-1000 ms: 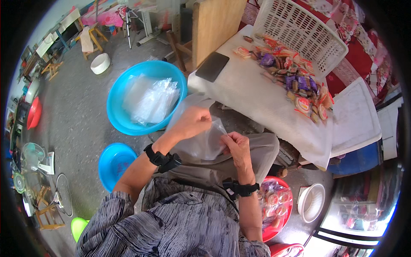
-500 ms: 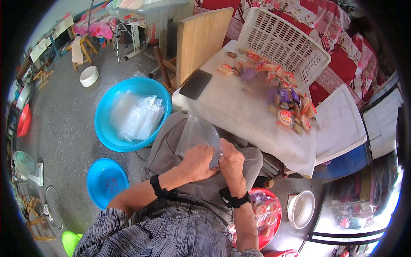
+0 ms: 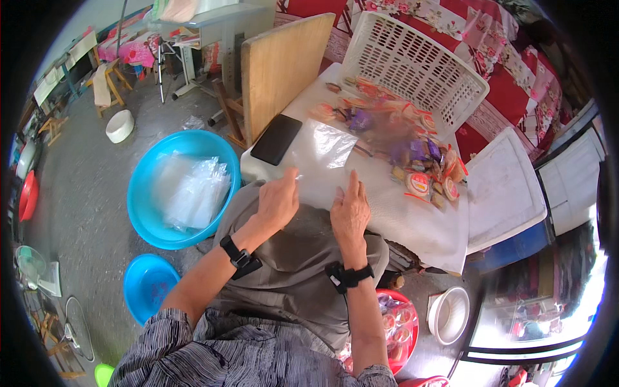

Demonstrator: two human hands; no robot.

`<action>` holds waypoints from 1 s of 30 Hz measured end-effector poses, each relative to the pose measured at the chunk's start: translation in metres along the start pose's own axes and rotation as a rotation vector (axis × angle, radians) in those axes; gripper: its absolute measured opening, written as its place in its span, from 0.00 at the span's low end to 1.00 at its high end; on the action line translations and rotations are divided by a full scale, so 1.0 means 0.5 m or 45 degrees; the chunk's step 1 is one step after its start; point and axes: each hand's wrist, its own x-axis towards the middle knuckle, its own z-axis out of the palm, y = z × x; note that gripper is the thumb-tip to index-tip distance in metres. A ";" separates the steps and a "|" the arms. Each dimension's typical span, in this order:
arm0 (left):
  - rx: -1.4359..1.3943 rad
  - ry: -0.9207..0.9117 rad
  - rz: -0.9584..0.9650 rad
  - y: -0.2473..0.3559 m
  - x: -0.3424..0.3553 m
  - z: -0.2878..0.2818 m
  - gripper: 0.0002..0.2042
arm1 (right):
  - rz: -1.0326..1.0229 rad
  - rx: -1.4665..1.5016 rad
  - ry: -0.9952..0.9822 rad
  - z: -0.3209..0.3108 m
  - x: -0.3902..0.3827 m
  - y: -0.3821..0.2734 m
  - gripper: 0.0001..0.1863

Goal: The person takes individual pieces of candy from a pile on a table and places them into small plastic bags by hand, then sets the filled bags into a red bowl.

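My left hand (image 3: pixel 277 201) and my right hand (image 3: pixel 349 208) are raised over my lap, fingertips pinched at the near edge of a clear plastic bag (image 3: pixel 327 145). The bag stretches forward from them over a white padded board (image 3: pixel 412 235), glossy where light hits it. A dark flat rectangle (image 3: pixel 275 140) lies left of the bag. To the right is a heap of wrapped snacks (image 3: pixel 419 188) in orange and purple wrappers, partly blurred. At my left, a large blue basin (image 3: pixel 138 190) holds stacked clear bags (image 3: pixel 193 190).
A wooden panel (image 3: pixel 284 64) and white crate (image 3: pixel 412 55) stand behind the board, with a white lid (image 3: pixel 506 193) rightward. A smaller blue basin (image 3: pixel 138 290), red basin of packages (image 3: pixel 400 335), white bowl (image 3: pixel 448 316) and small white basin (image 3: pixel 119 126) sit on the floor.
Both hands have spread slightly apart. The bag has moved forward from over my lap to over the board. The whole view has shifted somewhat.
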 end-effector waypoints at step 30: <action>-0.146 -0.291 -0.046 -0.044 0.027 0.107 0.22 | -0.222 0.152 -0.628 0.249 0.312 0.134 0.18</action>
